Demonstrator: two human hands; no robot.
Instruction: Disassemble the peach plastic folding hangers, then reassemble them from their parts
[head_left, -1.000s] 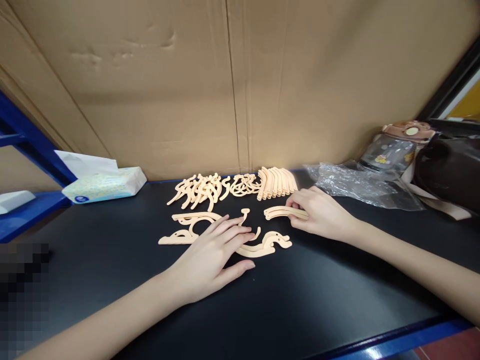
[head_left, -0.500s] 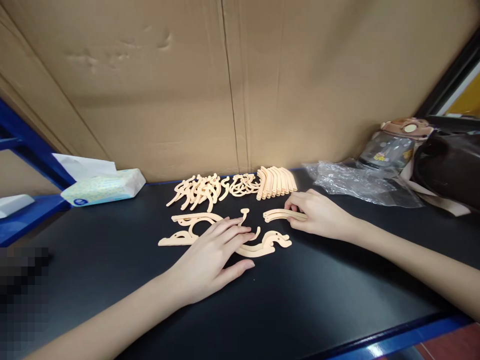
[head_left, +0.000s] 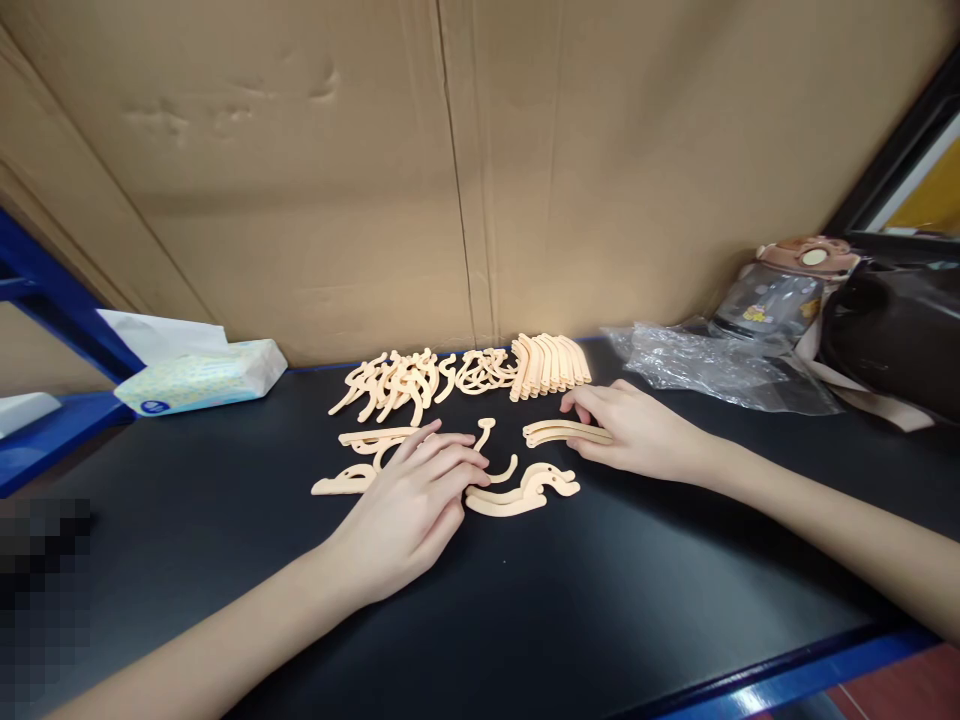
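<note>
My left hand [head_left: 420, 490] rests low over several pale wood-coloured flat parts, fingers stretched out. It partly covers a left-hand part [head_left: 345, 482] with an oval cut-out and a straight-edged part [head_left: 375, 438]. By its fingertips are a small hooked piece [head_left: 508, 470] and a T-ended piece [head_left: 485, 432]; contact cannot be made out. A wavy part [head_left: 517, 497] with small holes lies to the right. My right hand [head_left: 611, 425] straddles a pair of slim curved bars [head_left: 551, 432], fingers apart, thumb at their near side. Their right end is hidden by the hand.
Behind lie a heap of curved hook pieces [head_left: 397, 380], a cluster of thin looped pieces [head_left: 484, 370] and a row of curved bars [head_left: 551, 362]. A tissue pack [head_left: 217, 375] stands left. At right are crumpled clear plastic [head_left: 697, 360], a bottle [head_left: 776, 300] and a dark bag [head_left: 892, 330].
My left hand has drawn back a little to the left, uncovering more of the wavy part and the hooked piece. My right fingers have loosened and spread around the curved bars.
</note>
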